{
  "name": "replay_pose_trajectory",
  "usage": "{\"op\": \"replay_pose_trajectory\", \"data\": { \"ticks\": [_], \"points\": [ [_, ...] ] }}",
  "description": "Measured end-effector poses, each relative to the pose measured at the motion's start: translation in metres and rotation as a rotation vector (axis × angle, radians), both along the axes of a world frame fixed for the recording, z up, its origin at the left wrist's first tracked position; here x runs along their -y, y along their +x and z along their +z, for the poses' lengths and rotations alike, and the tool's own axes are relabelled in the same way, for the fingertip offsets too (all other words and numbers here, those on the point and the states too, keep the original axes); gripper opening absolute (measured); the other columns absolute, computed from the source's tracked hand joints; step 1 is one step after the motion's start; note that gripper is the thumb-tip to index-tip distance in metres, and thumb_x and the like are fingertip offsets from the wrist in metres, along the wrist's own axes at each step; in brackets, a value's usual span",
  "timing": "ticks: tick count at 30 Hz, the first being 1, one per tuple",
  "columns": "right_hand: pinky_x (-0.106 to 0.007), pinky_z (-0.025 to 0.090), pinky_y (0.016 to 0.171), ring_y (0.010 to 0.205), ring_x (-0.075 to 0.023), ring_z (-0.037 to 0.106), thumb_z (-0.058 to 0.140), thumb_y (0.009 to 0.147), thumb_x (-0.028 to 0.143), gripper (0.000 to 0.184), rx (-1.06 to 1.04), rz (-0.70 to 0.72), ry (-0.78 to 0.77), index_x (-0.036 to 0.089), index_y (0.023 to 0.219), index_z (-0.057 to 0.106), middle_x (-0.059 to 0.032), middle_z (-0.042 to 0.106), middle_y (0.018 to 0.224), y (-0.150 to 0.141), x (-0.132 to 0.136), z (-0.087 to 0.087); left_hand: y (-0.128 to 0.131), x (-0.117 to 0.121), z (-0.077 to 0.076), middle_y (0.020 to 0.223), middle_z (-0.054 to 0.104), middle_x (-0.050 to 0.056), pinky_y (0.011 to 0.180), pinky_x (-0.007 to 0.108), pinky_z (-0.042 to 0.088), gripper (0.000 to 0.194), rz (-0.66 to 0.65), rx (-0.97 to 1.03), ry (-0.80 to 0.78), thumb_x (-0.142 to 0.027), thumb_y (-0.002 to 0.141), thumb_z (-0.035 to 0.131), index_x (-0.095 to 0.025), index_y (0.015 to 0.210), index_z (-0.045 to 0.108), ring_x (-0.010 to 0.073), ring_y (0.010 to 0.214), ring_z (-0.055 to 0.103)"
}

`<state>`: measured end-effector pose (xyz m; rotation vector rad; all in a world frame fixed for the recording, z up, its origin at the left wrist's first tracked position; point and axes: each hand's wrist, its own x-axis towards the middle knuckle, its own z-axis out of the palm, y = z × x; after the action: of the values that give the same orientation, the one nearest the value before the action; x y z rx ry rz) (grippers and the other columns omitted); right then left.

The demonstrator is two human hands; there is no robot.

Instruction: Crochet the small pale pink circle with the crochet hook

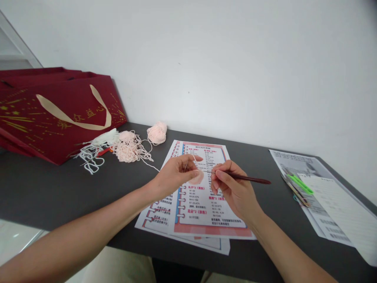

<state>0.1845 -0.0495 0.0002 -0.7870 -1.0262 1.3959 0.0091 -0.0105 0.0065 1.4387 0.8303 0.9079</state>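
Dark-handled hook (253, 179) pinched in right hand (232, 184) above printed sheets (210, 231), pointing toward left hand (178, 172); at left, pressed thumb to fingers, apparently on pale pink yarn (126, 152), too fine to see clearly.

Is a dark table (59, 192). Carries red bags (67, 98) at left, pink and white yarn (126, 151) beside them, printed sheets (206, 218) in the middle and more papers (330, 204) at right.
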Motion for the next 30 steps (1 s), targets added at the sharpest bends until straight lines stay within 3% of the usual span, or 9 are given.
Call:
{"op": "replay_pose_trajectory", "data": {
  "ticks": [7,13,17,19,24,26,30],
  "points": [
    [-0.026,0.043,0.048,0.050,-0.0103,0.053,0.062,0.083,0.019,0.009,0.208,-0.064,0.191,0.021,0.076,0.057,0.0028,0.059,0.068,0.005,0.001,-0.009,0.001,0.001,0.000,0.068,0.053,-0.004,0.062,0.025,0.035,0.025,0.018,0.021,-0.029,-0.021,0.073,0.067,-0.015,0.097,0.062,0.0092,0.062,0.049],
    [-0.026,0.044,0.052,0.056,-0.0106,0.054,0.057,0.087,0.018,0.008,0.607,-0.208,0.408,0.024,0.081,0.054,0.0020,0.059,0.076,0.002,0.012,-0.011,0.002,0.002,-0.002,0.069,0.053,-0.004,0.062,0.026,0.038,0.032,0.029,0.018,-0.038,-0.022,0.074,0.066,-0.014,0.104,0.060,0.0101,0.064,0.050],
    [-0.027,0.043,0.055,0.060,-0.0120,0.055,0.055,0.086,0.015,0.011,0.807,-0.301,0.588,0.025,0.082,0.052,0.0003,0.060,0.080,-0.005,0.017,-0.011,0.003,0.005,-0.005,0.070,0.056,-0.002,0.065,0.027,0.040,0.032,0.085,-0.068,0.054,-0.022,0.077,0.063,-0.015,0.108,0.061,0.0123,0.066,0.052],
    [-0.027,0.043,0.055,0.058,-0.0119,0.054,0.054,0.086,0.015,0.011,0.796,-0.322,0.574,0.024,0.082,0.052,0.0002,0.059,0.078,-0.009,0.017,-0.012,0.004,0.007,-0.007,0.071,0.058,-0.001,0.069,0.029,0.041,0.029,0.114,-0.118,0.116,-0.021,0.079,0.061,-0.016,0.107,0.062,0.0137,0.069,0.054],
    [-0.026,0.044,0.051,0.052,-0.0113,0.052,0.052,0.090,0.018,0.010,0.641,-0.307,0.359,0.024,0.082,0.049,0.0028,0.055,0.067,-0.016,0.019,-0.020,0.005,0.008,-0.009,0.069,0.062,-0.001,0.074,0.029,0.042,0.020,0.200,-0.232,0.244,-0.019,0.080,0.059,-0.017,0.098,0.067,0.0141,0.070,0.056],
    [-0.026,0.045,0.053,0.056,-0.0116,0.054,0.052,0.089,0.016,0.009,0.697,-0.334,0.460,0.023,0.084,0.050,0.0009,0.057,0.075,-0.017,0.018,-0.023,0.005,0.009,-0.008,0.068,0.064,-0.001,0.073,0.029,0.043,0.022,0.233,-0.271,0.268,-0.019,0.080,0.060,-0.017,0.099,0.068,0.0140,0.068,0.057],
    [-0.027,0.050,0.066,0.076,-0.0151,0.060,0.049,0.087,0.007,0.016,0.904,-0.339,0.820,0.022,0.091,0.050,-0.0034,0.060,0.088,-0.013,0.014,-0.033,0.006,0.012,-0.007,0.067,0.065,-0.001,0.070,0.028,0.043,0.024,0.230,-0.303,0.245,-0.020,0.079,0.061,-0.017,0.101,0.067,0.0146,0.067,0.058]
  ]
}}
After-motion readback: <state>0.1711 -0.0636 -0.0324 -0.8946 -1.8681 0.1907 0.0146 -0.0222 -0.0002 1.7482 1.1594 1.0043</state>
